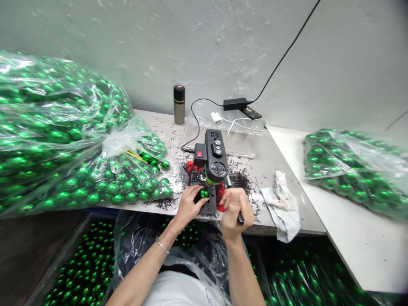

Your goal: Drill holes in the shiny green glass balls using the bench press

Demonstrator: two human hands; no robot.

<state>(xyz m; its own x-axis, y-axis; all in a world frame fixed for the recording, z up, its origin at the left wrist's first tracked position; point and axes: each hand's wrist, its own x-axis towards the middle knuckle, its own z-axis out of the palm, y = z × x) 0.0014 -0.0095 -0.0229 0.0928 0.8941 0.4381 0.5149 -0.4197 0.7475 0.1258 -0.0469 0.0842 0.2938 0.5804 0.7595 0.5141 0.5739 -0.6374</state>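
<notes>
Left hand: thumb and fingers closed on a shiny green ball, which is held at the base plate directly beneath the head of a small black bench machine. Whether the ball is touched by the machine's tip cannot be told. Right hand: wrapped in a fist around a lever at the machine's right side; its black end is seen protruding below the fist.

Red material is partly covered by the machine. Dark shavings are strewn over the grey table, thickest just right of the machine. To the left, a large clear bag is packed with green balls; loose ones are spilled near its tie. A crumpled white cloth is draped over the front edge at right. Behind the machine, a lidded bottle is stood upright near the wall, and a black power adapter is placed farther right. More green balls are bagged on the white surface at far right.
</notes>
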